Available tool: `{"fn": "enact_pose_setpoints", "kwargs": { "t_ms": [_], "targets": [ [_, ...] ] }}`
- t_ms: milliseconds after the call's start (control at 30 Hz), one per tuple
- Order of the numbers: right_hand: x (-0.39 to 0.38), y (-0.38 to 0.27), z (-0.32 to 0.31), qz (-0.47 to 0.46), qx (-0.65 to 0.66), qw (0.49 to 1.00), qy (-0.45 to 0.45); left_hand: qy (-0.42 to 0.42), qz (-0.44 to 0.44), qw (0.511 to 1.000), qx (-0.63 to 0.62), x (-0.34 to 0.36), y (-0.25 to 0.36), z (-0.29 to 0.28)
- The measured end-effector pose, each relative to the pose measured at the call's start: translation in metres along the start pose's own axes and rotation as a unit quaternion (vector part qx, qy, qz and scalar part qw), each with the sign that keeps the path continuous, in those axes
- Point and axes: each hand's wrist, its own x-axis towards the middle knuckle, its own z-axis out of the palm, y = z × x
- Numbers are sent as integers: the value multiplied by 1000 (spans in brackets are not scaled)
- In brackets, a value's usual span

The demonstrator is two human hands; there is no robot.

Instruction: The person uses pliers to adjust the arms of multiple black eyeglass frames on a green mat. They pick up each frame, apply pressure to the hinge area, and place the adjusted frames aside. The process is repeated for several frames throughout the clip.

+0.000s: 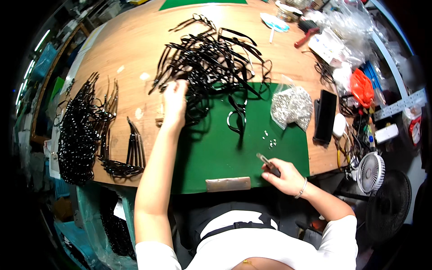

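Observation:
My left hand (175, 96) reaches to the near left edge of a tangled pile of glossy black frame-like strips (202, 58), its fingers curled; what they grip is hidden. My right hand (281, 177) holds a dark-handled tool with a slim metal tip (264, 159) low over the green mat (216, 157). One black looped piece (236, 117) lies apart below the pile. To its right rests a clear bag of small sparkly silvery pieces (291, 108), with several loose bits (270, 141) below it. A metal plate (228, 183) sits at the mat's front edge.
Bundles of speckled black pieces (78, 135) and plain strips (132, 148) lie at the left. At the right are a black phone-like slab (325, 117), cables, an orange bag (360, 87), plastic bags, a white fan (371, 171) and a black fan (388, 202). A white-and-blue paddle (274, 23) lies farther back.

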Motion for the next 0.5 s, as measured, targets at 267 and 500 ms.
{"fn": "enact_pose_setpoints", "kwargs": {
  "t_ms": [267,500],
  "targets": [
    [27,23,-4,-93,-336,932,99,-1,159,957,-242,-44,106,-19],
    [5,22,-16,-97,-281,950,95,-49,-12,996,70,-193,102,-32]
  ]
}}
